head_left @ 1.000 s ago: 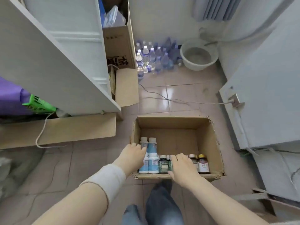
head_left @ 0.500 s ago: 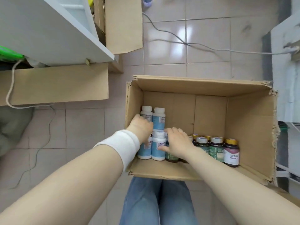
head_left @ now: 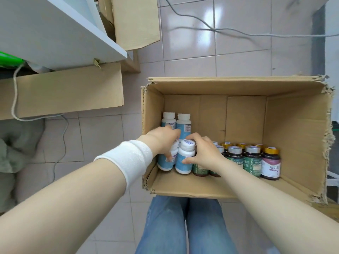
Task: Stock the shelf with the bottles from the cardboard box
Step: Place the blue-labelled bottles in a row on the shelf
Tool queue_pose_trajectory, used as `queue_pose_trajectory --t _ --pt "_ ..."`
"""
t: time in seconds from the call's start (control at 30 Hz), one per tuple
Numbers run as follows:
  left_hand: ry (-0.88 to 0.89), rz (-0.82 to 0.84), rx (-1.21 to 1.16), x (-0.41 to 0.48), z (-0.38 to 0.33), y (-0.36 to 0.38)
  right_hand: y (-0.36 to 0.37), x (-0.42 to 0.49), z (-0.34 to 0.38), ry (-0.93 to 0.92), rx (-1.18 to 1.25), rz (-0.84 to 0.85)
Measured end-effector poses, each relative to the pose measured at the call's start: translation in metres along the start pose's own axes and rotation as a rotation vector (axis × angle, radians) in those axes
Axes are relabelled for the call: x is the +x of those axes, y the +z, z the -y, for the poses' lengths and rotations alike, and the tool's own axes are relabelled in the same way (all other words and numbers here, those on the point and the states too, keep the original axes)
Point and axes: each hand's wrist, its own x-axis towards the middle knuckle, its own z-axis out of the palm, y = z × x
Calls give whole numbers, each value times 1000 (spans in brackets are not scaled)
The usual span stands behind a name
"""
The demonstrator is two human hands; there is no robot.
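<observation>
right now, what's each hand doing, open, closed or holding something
Left hand: closed round the front corner bottle in the cardboard box.
Right hand: closed round the neighbouring blue bottle.

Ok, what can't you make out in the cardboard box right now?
Head view:
- Front-left white-capped blue plastic bottle: top half covered by the left hand gripping it.
- Dark green-labelled bottles under the right hand, which grips the neighbouring blue bottle: count hidden.
- Purple-labelled gold-capped bottle: small print unreadable.
- White shelf unit: cut off by the top-left edge.
</observation>
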Motion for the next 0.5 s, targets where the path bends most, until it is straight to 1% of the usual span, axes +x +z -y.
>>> queue_pose_trajectory --t 0.1,0.2,0.33,0.5 --pt "11 -127 -157 -22 -2 -7 -8 -21 0 -1 183 -118" --pt "48 -284 -396 -52 -3 -19 -24 -51 0 -2 380 -242" --pt "210 -432 -711 -99 -15 -38 -50 -105 2 -8 631 -395" --pt "421 -493 -1091 -163 -54 -58 -72 -187 13 31 913 -582"
